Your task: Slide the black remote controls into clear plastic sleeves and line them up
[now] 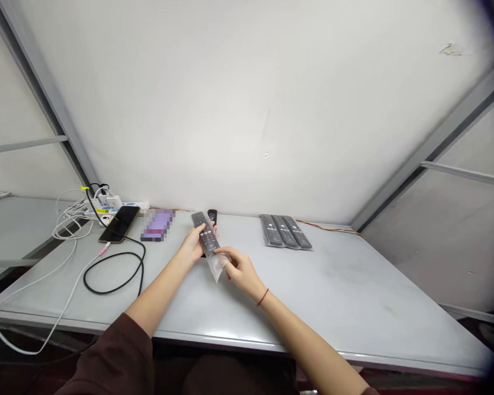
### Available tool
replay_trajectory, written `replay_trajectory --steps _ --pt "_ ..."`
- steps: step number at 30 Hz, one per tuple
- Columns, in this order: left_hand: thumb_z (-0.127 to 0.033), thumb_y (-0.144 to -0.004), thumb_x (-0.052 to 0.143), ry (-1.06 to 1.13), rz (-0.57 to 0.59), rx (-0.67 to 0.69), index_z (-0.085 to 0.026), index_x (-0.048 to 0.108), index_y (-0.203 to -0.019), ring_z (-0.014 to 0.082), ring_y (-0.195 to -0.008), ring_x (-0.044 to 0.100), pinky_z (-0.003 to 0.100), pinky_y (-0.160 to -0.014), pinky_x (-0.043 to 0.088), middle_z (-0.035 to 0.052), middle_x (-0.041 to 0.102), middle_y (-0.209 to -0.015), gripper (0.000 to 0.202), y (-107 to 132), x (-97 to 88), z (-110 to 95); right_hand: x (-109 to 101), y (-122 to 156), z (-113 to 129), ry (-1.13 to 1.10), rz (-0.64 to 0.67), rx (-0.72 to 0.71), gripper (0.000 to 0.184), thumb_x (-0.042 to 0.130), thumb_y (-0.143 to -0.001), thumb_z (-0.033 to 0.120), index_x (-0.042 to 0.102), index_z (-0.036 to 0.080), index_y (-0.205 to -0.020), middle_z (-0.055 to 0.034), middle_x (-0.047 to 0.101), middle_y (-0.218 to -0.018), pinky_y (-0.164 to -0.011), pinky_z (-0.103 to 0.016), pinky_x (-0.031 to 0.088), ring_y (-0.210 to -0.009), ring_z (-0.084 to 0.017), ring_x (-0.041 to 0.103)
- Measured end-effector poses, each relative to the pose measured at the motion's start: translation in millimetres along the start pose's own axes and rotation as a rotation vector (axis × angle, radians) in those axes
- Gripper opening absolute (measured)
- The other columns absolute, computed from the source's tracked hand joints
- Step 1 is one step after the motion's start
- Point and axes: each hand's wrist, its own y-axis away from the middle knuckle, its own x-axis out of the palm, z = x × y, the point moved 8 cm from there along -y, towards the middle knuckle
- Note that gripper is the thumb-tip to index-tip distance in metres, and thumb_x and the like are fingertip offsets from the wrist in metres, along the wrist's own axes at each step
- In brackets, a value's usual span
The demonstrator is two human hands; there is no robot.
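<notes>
A dark remote control [208,237] in a clear plastic sleeve is held tilted above the table, its buttons facing up. My left hand [194,242] grips it from the left side, thumb across its face. At the lower end my right hand [239,269] pinches the loose plastic sleeve [216,269], fingers curled against the remote's bottom edge. Behind the held remote, another black remote [212,216] shows only in part. Further right, three sleeved remotes [286,231] lie side by side on the table.
On the left stand a power strip [142,206] with chargers, tangled white cables [68,219] and a looped black cable [114,292]. A black phone [121,224] and a blurred purple object [158,225] lie there too. Thin coloured wires [331,227] run along the grey table's [333,302] back edge, by the wall.
</notes>
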Motion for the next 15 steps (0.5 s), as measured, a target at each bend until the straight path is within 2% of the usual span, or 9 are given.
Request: replay_trajectory --steps 3,5,7,9,12,15 --pt "-0.016 -0.085 0.047 0.014 0.047 0.032 -0.009 0.063 -0.095 0.0162 -0.063 0.064 0.03 -0.066 0.053 0.0109 0.068 -0.079 0.02 -3.3 0.8 -7.3 0.1 -0.1 1.6 -0.013 0.039 0.008 0.025 0.042 -0.081 0.014 0.066 0.018 -0.087 0.0004 0.059 -0.069 -0.055 -0.024 0.043 -0.05 -0.009 0.048" --pt "-0.015 -0.085 0.048 0.012 0.086 0.076 -0.01 0.063 -0.099 0.0166 -0.067 0.066 0.031 -0.068 0.054 0.011 0.069 -0.083 0.021 -2.6 3.5 -13.8 5.1 0.2 4.6 -0.034 0.128 0.0 0.023 0.045 -0.078 0.012 0.066 0.017 -0.082 -0.0022 0.061 -0.08 -0.06 -0.025 0.045 -0.06 -0.011 0.054" --pt "-0.013 -0.083 0.051 0.018 0.135 0.125 -0.013 0.062 -0.103 0.0178 -0.074 0.067 0.033 -0.072 0.054 0.0104 0.069 -0.091 0.023 0.9 8.3 -19.3 10.7 1.4 8.3 -0.052 0.224 -0.016 0.021 0.052 -0.076 0.015 0.068 0.018 -0.089 -0.0048 0.061 -0.098 -0.065 -0.025 0.047 -0.076 -0.014 0.058" --pt "-0.012 -0.082 0.053 0.018 0.187 0.141 -0.016 0.06 -0.107 0.0192 -0.08 0.067 0.036 -0.075 0.054 0.0099 0.068 -0.099 0.026 6.0 14.5 -20.3 13.9 2.7 11.3 -0.064 0.283 -0.03 0.027 0.057 -0.077 0.021 0.067 0.021 -0.103 -0.0057 0.059 -0.109 -0.071 -0.027 0.048 -0.089 -0.017 0.058" --pt "-0.011 -0.082 0.055 -0.007 0.238 0.121 -0.018 0.06 -0.111 0.0206 -0.084 0.067 0.038 -0.077 0.054 0.0104 0.066 -0.107 0.03 13.4 21.9 -15.9 16.1 3.9 12.1 -0.059 0.32 -0.03 0.032 0.055 -0.082 0.028 0.065 0.022 -0.112 -0.006 0.062 -0.109 -0.078 -0.032 0.048 -0.094 -0.019 0.057" --pt "-0.012 -0.082 0.055 -0.023 0.262 0.126 -0.019 0.059 -0.11 0.0214 -0.087 0.066 0.039 -0.077 0.054 0.0105 0.064 -0.112 0.03 17.9 25.9 -13.9 17.9 4.5 8.6 -0.035 0.341 -0.004 0.032 0.054 -0.084 0.03 0.066 0.02 -0.112 -0.0063 0.066 -0.101 -0.077 -0.034 0.048 -0.087 -0.019 0.059"
